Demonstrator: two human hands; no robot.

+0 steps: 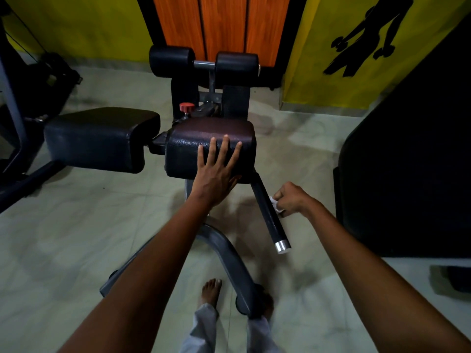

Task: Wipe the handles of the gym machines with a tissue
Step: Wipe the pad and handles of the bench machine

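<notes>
Your right hand (pixel 290 198) pinches the crumpled white tissue (pixel 276 205) against the black cylindrical handle (pixel 267 212), whose long axis runs downward past your grip toward its chrome cap (pixel 282 247); your left hand (pixel 219 171) rests flat, fingers spread.

Your right hand (pixel 290 198) sits just beside the handle (pixel 269 212), with open floor (pixel 318 154) beyond it up to the big dark machine (pixel 413 159) on the right, which walls off that side. Above the handle, the seat pad (pixel 211 138) blocks the way (your left hand (pixel 218 169) lies flat on it). Under the handle's metal end cap (pixel 282 247) you have bare tile. To its left, the curved frame tube (pixel 229 261) crosses the space near your bare foot (pixel 211 291). A second pad (pixel 99 138) crowds the far left.
</notes>
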